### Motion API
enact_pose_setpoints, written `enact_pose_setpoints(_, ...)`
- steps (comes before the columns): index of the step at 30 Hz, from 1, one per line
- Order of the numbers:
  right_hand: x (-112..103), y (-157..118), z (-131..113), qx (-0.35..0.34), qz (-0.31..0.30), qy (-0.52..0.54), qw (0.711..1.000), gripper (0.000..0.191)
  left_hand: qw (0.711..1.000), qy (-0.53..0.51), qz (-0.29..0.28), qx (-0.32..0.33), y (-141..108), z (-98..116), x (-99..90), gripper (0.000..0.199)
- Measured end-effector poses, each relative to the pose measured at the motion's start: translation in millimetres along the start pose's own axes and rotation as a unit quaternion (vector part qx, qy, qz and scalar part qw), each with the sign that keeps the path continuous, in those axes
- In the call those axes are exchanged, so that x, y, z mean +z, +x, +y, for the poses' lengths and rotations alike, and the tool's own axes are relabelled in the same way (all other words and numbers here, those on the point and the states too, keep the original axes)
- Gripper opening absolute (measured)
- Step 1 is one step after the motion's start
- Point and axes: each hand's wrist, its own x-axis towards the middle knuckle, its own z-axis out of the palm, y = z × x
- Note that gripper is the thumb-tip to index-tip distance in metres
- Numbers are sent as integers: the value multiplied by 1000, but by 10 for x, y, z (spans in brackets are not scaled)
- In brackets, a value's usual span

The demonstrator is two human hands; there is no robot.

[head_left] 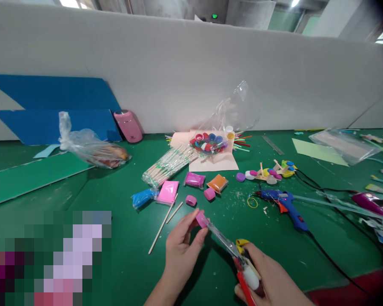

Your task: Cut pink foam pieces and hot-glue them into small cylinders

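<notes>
My left grip (184,248) pinched on one pink cap (201,219); right grip (272,272) wrapped round one pair of scissors (225,240), blades at cap, handles partly hidden. Beyond on counter (127,255): two loose sticks (161,228), one glue gun (285,204), two more caps (190,200), four filled packets (167,192). Farther, clear bag (239,111), coloured lids (212,138) inside, too jumbled to count.

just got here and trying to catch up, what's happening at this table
A person's left hand holds a pink bottle cap while the right hand brings the blades of a pair of scissors to it. Two similar caps lie just beyond on the green table. A blue glue gun rests to the right, and wrapped bundles of wooden sticks lie farther back.
</notes>
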Motion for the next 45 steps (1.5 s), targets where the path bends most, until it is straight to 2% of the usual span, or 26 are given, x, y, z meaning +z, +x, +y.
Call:
enact_pose_setpoints(5,31,13,9,-2,7,-6,1000,28,999,-25,-21,-14,-4,18,16,39)
enact_pose_setpoints(16,55,45,30,-5,-14,-2,1000,30,995,-67,11,-68,15,65,22,35)
enact_pose_setpoints(20,42,47,52,-16,0,-31,999,26,987,-115,3,-108,39,136,52,34)
enact_pose_setpoints(23,16,42,68,-28,11,-65,997,28,983,-134,-26,-124,52,159,70,27)
enact_pose_setpoints(28,-12,11,96,-29,15,-102,994,28,981,-148,-42,-114,48,139,56,20)
enact_pose_setpoints(38,-47,3,75,-14,21,-124,992,33,986,-68,-114,-101,64,118,9,21)
enact_pose_setpoints(45,-61,11,117,-28,19,-127,991,34,987,-50,-123,-94,45,148,15,20)
